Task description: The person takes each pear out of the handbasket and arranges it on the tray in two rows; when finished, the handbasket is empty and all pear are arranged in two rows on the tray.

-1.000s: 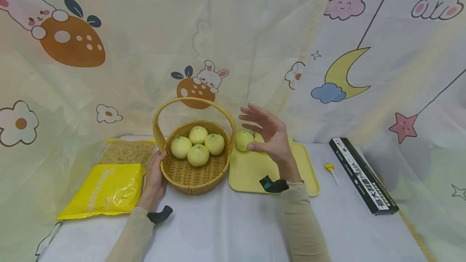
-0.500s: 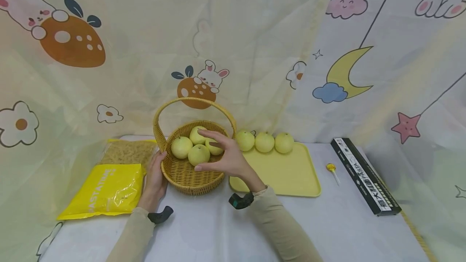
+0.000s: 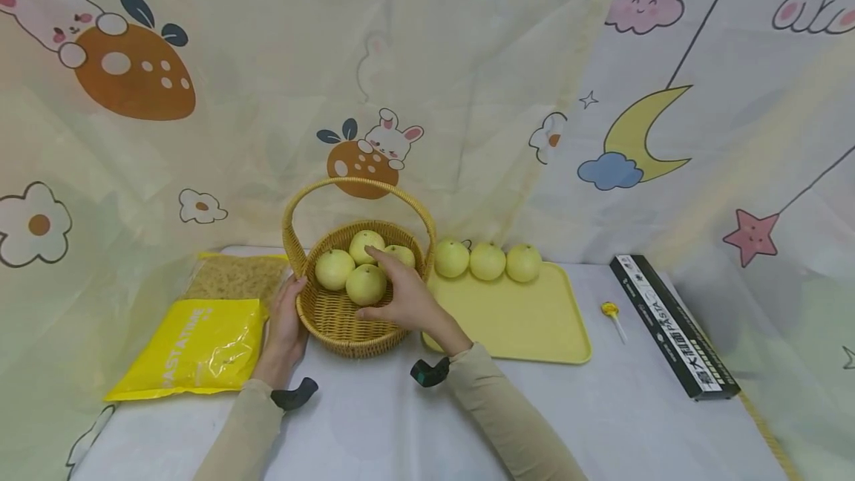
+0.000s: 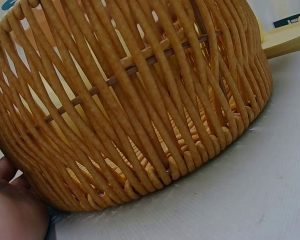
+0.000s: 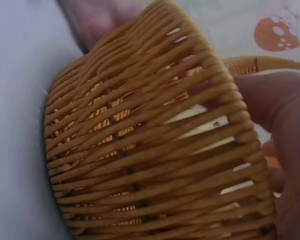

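A woven basket (image 3: 354, 325) with a tall hoop handle stands on the white table, holding several round, pale yellow-green pears (image 3: 335, 270). My left hand (image 3: 287, 332) holds the basket's left side, thumb close to the rim; the left wrist view shows its fingers (image 4: 5, 172) against the weave. Over the basket's right side reaches my right hand (image 3: 404, 299). Its thumb and fingers are spread apart around the front pear (image 3: 366, 285), with a gap showing at the thumb. The right wrist view has the thumb (image 5: 270, 95) over the rim; the other fingertips are mostly hidden.
Right of the basket lies a yellow tray (image 3: 514, 325) with three pears (image 3: 487, 262) along its back edge. A yellow pasta bag (image 3: 194, 347) lies at the left. Further right are a lollipop (image 3: 610, 310) and a long black pasta box (image 3: 675, 329). A printed cloth hangs behind.
My right hand has moved left from above the tray to the basket, then lowered slightly among the pears there, uncovering the three on the tray. My left hand stays on the basket.
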### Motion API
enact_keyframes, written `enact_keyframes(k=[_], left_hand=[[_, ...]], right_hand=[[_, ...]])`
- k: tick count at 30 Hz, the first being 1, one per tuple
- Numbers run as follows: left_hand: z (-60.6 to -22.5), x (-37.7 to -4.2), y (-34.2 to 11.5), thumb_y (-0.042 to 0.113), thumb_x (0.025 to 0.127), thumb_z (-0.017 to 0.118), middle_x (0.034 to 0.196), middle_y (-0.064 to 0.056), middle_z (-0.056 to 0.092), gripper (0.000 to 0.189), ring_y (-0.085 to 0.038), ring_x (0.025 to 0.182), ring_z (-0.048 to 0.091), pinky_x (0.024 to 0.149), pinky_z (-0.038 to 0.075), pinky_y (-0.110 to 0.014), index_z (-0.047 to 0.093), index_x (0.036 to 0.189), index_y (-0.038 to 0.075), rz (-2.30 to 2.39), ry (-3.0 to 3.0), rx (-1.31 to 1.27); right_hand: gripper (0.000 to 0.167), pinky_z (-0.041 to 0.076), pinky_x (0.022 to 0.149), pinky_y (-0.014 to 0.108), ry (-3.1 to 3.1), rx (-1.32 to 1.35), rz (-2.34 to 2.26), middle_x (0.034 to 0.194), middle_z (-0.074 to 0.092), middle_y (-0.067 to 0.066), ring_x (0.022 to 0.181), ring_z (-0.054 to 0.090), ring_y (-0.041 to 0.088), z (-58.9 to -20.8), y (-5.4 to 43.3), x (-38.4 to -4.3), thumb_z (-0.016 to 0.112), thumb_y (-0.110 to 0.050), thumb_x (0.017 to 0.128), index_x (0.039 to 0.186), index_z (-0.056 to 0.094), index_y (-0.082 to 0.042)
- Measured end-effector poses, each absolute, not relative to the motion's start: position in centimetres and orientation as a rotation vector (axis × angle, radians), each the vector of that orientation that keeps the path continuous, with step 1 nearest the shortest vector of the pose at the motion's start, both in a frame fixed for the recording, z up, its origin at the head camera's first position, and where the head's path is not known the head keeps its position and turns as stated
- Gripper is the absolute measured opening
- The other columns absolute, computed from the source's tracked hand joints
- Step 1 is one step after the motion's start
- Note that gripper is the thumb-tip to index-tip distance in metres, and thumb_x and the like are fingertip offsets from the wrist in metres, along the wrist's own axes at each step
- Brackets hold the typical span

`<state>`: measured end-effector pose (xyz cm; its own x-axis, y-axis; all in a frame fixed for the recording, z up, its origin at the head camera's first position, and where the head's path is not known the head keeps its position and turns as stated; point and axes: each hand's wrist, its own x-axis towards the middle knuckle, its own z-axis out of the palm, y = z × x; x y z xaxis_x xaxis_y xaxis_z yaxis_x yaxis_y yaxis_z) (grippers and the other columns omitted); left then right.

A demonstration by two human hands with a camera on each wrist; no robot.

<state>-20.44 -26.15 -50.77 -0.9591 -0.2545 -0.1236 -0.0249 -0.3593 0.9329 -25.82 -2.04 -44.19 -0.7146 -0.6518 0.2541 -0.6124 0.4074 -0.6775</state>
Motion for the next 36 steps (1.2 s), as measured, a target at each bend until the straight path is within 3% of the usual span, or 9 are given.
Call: enact_keyframes(k=[9,16,22,26,32,36], left_hand=[[-50.9,-20.4,-25.9,0.036,0.115,0.041,0.172,-0.002,0.032,0.059,-0.017,0.154,0.037,0.130,0.031,-0.033,0.028,0.169,0.020,-2.447,-1.691,0.379],[-50.8,-20.4,-25.9,0.037,0.115,0.040,0.172,-0.002,0.032,0.059,-0.016,0.153,0.037,0.130,0.031,-0.033,0.027,0.169,0.020,-2.453,-1.692,0.378],[-50.7,-20.5,-25.9,0.036,0.115,0.040,0.172,-0.002,0.032,0.058,-0.016,0.154,0.036,0.131,0.031,-0.032,0.027,0.169,0.020,-2.450,-1.695,0.370],[-50.6,-20.5,-26.0,0.036,0.115,0.040,0.173,-0.001,0.030,0.058,-0.016,0.156,0.034,0.131,0.029,-0.032,0.027,0.169,0.021,-2.448,-1.694,0.368],[-50.6,-20.4,-26.0,0.037,0.115,0.041,0.173,0.000,0.029,0.059,-0.017,0.157,0.033,0.132,0.027,-0.034,0.026,0.170,0.021,-2.444,-1.695,0.373],[-50.7,-20.3,-26.0,0.037,0.114,0.042,0.173,-0.001,0.030,0.059,-0.017,0.156,0.034,0.132,0.028,-0.034,0.027,0.169,0.021,-2.440,-1.699,0.382]], right_hand=[[0.104,0.041,0.124,0.053,2.752,-1.095,-0.809,0.171,0.039,-0.002,0.156,0.039,0.026,-44.4,-2.9,-25.1,0.091,-0.044,0.083,0.167,0.033,-0.026],[0.098,0.053,0.109,0.056,2.839,-1.065,-0.814,0.160,0.049,0.005,0.147,0.047,0.027,-44.2,-3.0,-25.0,0.094,-0.041,0.079,0.162,0.045,-0.023],[0.084,0.056,0.101,0.052,2.888,-0.990,-0.871,0.148,0.053,0.007,0.137,0.051,0.026,-44.3,-3.3,-24.8,0.097,-0.032,0.077,0.151,0.059,-0.021],[0.073,0.056,0.096,0.051,2.909,-0.937,-0.896,0.141,0.055,0.005,0.132,0.053,0.024,-44.3,-3.5,-24.8,0.099,-0.027,0.075,0.141,0.067,-0.027],[0.064,0.056,0.097,0.054,2.887,-0.925,-0.913,0.149,0.061,-0.003,0.134,0.061,0.025,-44.4,-3.7,-24.8,0.101,-0.024,0.071,0.127,0.069,-0.030],[0.062,0.057,0.095,0.051,2.856,-0.934,-0.901,0.138,0.071,-0.006,0.123,0.068,0.024,-44.4,-3.6,-24.8,0.100,-0.027,0.072,0.125,0.068,-0.030]])
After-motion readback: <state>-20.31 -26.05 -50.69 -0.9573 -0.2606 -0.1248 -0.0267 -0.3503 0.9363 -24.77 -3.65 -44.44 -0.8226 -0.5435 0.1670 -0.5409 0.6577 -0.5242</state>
